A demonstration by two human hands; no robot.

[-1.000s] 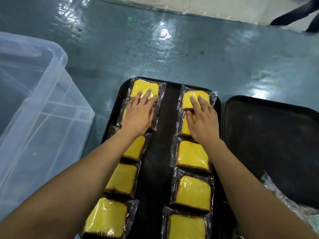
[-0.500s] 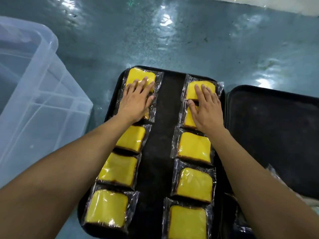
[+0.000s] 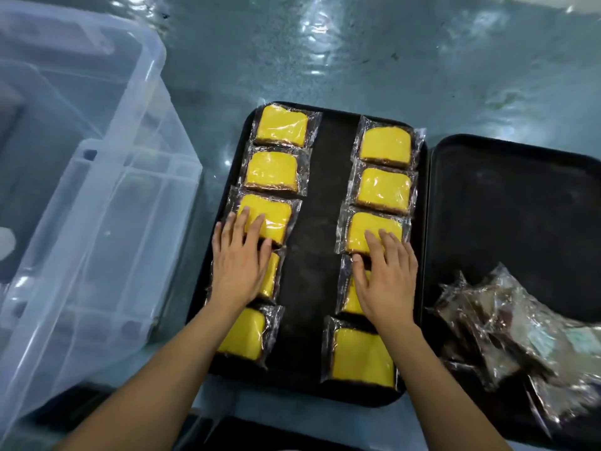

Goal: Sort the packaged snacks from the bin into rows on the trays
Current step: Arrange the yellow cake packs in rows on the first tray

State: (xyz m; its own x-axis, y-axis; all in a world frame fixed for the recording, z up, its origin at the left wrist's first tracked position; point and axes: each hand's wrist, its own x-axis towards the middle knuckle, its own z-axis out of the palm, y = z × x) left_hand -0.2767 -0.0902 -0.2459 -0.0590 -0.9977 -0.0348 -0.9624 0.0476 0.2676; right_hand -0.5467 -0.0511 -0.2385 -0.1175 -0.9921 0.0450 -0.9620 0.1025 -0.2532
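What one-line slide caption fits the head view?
Both hands, left and right, press flat on yellow snack packs in two rows on a black tray.

Two bare forearms enter from the bottom edge, with no sleeves in view on either. The left hand (image 3: 235,268) and the right hand (image 3: 385,281) wear no gloves, rings, watch or bands. The fingernails are short and unpainted, the wrists slim.
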